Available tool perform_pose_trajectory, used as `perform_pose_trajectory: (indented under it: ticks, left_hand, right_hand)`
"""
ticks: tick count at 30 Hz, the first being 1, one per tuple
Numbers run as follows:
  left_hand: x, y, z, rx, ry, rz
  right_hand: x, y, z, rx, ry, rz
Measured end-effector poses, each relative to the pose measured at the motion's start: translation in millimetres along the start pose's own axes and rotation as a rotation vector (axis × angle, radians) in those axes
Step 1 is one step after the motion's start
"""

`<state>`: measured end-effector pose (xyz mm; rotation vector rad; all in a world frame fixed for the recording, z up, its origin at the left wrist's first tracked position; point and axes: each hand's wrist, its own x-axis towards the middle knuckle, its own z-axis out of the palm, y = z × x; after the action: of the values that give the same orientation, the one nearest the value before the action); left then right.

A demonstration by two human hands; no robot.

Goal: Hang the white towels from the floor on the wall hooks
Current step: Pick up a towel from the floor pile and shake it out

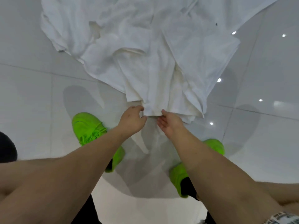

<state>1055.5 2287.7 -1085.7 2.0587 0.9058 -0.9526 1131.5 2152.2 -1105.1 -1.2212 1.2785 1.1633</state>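
White terry cloth filled the upper half of my view: the towels lay heaped and overlapping on the glossy tiled floor, with one near hem pointing back toward the green shoes. I judged the step in hand to be the first pickup, the reach for that nearest hem. No wall hooks showed anywhere in the picture.

My left hand sat at the hem's left corner with thumb and forefinger curled into a narrow pinch, touching the edge; whether cloth was truly caught between them I could not tell. My right hand lay palm up and spread, its fingertips slid just under the same hem, nothing yet gripped.

The next move, as I read it, called for both hands to close on that one edge, well apart, and lift so a single towel peeled free of the pile rather than dragging its neighbours up with it.

I could read no brand, label or writing on the towels or the shoes; a patterned scrap at the lower right corner was too blurred to make out.
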Motion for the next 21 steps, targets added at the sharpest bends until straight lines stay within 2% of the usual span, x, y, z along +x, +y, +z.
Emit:
perform_pose_trajectory:
  ticks: [4, 9, 12, 16, 21]
  left_hand:
    - [6.0, -1.6, -1.4, -0.003, -0.018, 0.02]
    - [-20.0, 14.4, -30.1, 0.013, -0.014, 0.05]
    - [-53.3, 32.4, -62.9, 0.011, 0.018, 0.081]
    - [-128.5, 71.7, -120.3, 0.023, 0.008, 0.104]
    - [-239.2, 149.0, -211.6, 0.059, 0.049, 0.218]
  right_hand:
    - [-3.4, 5.5, 13.2, 0.224, 0.12, 0.003]
    - [-42.3, -0.5, 15.5, 0.257, 0.228, -0.031]
    - [-86.1, -11.5, 18.7, 0.234, 0.218, -0.081]
    - [-184.9, -37.8, 20.2, 0.165, 0.145, -0.185]
    - [-355.8, -87.2, 12.3, 0.018, 0.064, -0.417]
